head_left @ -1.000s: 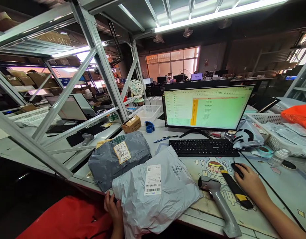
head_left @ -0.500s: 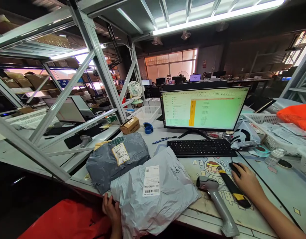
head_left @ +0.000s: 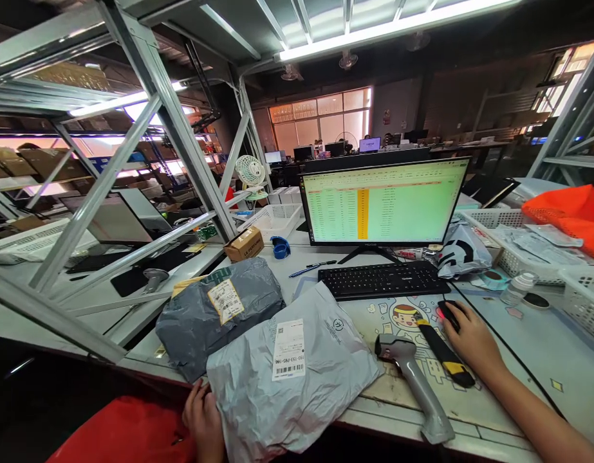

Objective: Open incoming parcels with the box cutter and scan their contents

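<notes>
Nearest, at the lower left, is red cloth (head_left: 127, 431), and beside it the left grip (head_left: 203, 415) meets the left edge of a pale grey parcel (head_left: 297, 411), fingers curled; whether they clasp the plastic or only touch it, I cannot tell. That parcel lies at the front of the worktop (head_left: 383, 418), part of it hanging past the near edge, its white barcode label (head_left: 289, 349) facing up. To its right lies a grey handheld scanner (head_left: 417, 386), its head close to the parcel's right corner. A yellow-and-black cutter (head_left: 444, 350) lies between the scanner and the right grip (head_left: 472, 337), which is curled over a black mouse (head_left: 450, 314), grasping it; a red glow shows at the mouse's left side.

Behind the pale parcel, and partly covered by it, sits a dark grey parcel (head_left: 181, 344) with a yellow-edged label. Further back is a black keyboard (head_left: 383, 280), with two pens (head_left: 312, 269) to its left and a small clear bottle (head_left: 519, 287) to its right. Beyond stand a small brown box (head_left: 243, 244), a monitor (head_left: 383, 206) showing a green-tinted table with an orange column, and, to the right, a white basket (head_left: 511, 265) holding plastic packets. A pale fan (head_left: 250, 170) stands behind these, and furthest off are lit windows (head_left: 320, 119)
</notes>
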Demonstrator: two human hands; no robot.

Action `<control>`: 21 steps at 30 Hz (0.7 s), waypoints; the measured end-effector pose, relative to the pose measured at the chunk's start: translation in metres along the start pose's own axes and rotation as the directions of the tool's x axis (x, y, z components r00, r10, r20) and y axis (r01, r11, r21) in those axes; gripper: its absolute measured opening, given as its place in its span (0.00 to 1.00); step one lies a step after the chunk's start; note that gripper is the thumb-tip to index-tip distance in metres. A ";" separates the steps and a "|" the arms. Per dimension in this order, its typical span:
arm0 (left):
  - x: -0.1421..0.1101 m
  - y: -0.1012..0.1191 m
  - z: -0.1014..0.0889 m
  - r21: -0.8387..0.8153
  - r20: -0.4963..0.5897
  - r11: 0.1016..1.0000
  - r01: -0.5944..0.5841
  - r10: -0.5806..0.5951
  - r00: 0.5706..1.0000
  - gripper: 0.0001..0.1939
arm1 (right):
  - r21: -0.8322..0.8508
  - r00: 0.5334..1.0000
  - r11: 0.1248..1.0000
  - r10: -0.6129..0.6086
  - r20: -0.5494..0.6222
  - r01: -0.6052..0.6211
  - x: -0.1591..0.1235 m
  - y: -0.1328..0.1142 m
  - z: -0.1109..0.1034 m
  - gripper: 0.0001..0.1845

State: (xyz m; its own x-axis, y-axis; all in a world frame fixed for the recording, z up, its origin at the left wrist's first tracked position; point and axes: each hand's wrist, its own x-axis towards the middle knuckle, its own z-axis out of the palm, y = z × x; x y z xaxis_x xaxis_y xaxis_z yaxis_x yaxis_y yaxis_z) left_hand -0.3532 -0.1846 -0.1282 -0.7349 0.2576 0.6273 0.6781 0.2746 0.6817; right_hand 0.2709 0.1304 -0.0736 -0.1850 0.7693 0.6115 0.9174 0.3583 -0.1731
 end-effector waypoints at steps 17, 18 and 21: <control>0.086 0.274 0.101 -0.021 0.799 0.928 -0.371 0.239 0.552 0.24 | -0.033 0.997 0.998 0.054 0.048 -0.052 0.001 -0.013 -0.015 0.25; 0.083 0.281 0.114 0.038 0.841 0.924 -0.381 0.177 0.512 0.26 | -0.045 0.997 0.998 0.055 0.054 -0.052 0.001 -0.014 -0.016 0.25; 0.072 0.285 0.140 0.146 0.895 0.913 -0.381 0.041 0.443 0.33 | -0.068 0.997 0.996 0.056 0.052 -0.053 0.001 -0.015 -0.019 0.24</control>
State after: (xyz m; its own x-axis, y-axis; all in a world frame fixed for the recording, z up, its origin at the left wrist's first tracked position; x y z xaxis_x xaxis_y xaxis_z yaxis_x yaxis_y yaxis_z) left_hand -0.2128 0.0417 0.0587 -0.2948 0.9551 -0.0308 0.8996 0.2883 0.3282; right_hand 0.2633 0.1159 -0.0558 -0.1513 0.8147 0.5597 0.9478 0.2804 -0.1519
